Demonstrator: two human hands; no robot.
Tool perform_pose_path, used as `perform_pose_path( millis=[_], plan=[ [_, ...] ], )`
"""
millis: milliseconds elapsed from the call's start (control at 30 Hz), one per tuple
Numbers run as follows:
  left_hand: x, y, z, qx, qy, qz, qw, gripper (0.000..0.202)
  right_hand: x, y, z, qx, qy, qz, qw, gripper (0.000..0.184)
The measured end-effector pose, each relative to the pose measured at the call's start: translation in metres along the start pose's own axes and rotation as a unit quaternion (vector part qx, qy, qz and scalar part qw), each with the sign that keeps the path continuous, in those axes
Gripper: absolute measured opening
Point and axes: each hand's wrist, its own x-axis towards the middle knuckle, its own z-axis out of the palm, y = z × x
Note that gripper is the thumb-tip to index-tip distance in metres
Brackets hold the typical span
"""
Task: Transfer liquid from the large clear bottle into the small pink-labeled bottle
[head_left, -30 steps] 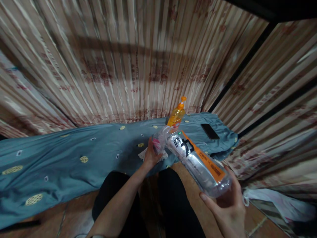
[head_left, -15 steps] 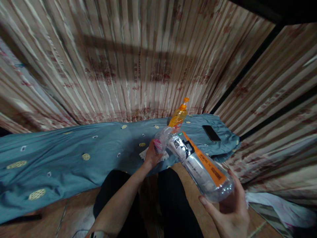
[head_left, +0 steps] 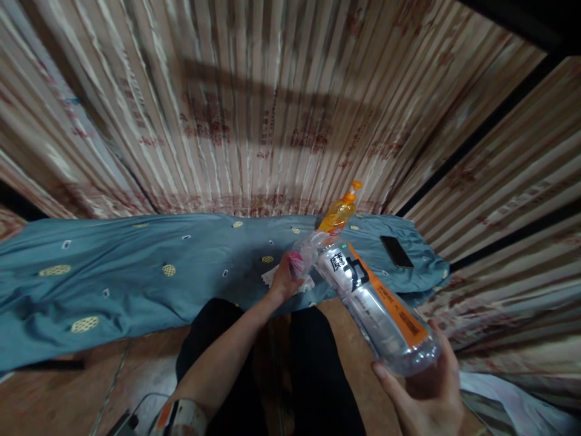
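My right hand (head_left: 426,387) grips the base of a large clear plastic bottle (head_left: 372,306) with a silver and orange label. The bottle is tilted, its neck end pointing up and left. My left hand (head_left: 284,281) is closed around a smaller clear plastic container (head_left: 311,251) with a pink marking; its exact kind is hard to tell. The container meets or overlaps the bottle's neck end, and I cannot tell whether they touch. Under my left hand lies a white paper-like piece (head_left: 270,275), partly covered. Just behind the container stands an orange pump bottle (head_left: 340,215).
A black phone (head_left: 396,251) lies on the right part of the blue-green patterned cloth (head_left: 136,260). Striped curtains (head_left: 249,121) hang behind and to the right, with a black bar (head_left: 481,133) crossing them. My knees are below the cloth's front edge.
The whole view has shifted a little, so things appear slightly farther right. Both hands keep their holds, with the bottle and container in nearly the same arrangement.
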Motion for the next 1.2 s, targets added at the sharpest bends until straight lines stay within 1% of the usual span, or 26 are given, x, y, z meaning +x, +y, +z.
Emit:
perform_pose_path(
  millis=[200, 333, 400, 500, 700, 900, 1000, 1100, 1200],
  plan=[
    [0.002, -0.004, 0.002, -0.005, 0.003, 0.021, 1.0, 0.091, 0.001, -0.005, 0.0, -0.016, 0.0, -0.022, 1.0, 0.148],
    [0.002, -0.004, 0.003, 0.0, 0.01, 0.027, 1.0, 0.095, 0.002, -0.001, -0.001, -0.028, 0.003, -0.034, 0.999, 0.145],
    [0.001, -0.004, 0.003, -0.003, 0.015, 0.03, 0.999, 0.092, 0.003, 0.001, -0.001, -0.029, 0.005, -0.038, 0.999, 0.143],
    [0.0, -0.004, 0.003, -0.008, 0.021, 0.034, 0.999, 0.087, 0.002, 0.002, 0.0, -0.026, 0.003, -0.033, 0.999, 0.145],
    [0.0, -0.003, 0.003, -0.01, 0.024, 0.033, 0.999, 0.088, 0.001, 0.001, 0.001, -0.025, 0.002, -0.025, 0.999, 0.149],
    [-0.002, 0.003, 0.002, -0.008, 0.021, 0.023, 0.999, 0.084, 0.005, 0.013, -0.003, -0.02, 0.002, -0.044, 0.999, 0.149],
    [-0.002, 0.004, 0.001, -0.009, 0.016, 0.023, 1.0, 0.083, 0.006, 0.016, -0.003, -0.023, 0.001, -0.064, 0.998, 0.142],
    [-0.002, 0.002, 0.001, -0.009, 0.016, 0.024, 1.0, 0.085, 0.006, 0.013, -0.002, -0.032, 0.006, -0.083, 0.996, 0.133],
    [-0.002, -0.001, 0.002, -0.004, 0.025, 0.025, 0.999, 0.085, 0.006, 0.007, -0.001, -0.043, 0.01, -0.087, 0.995, 0.134]
  ],
)
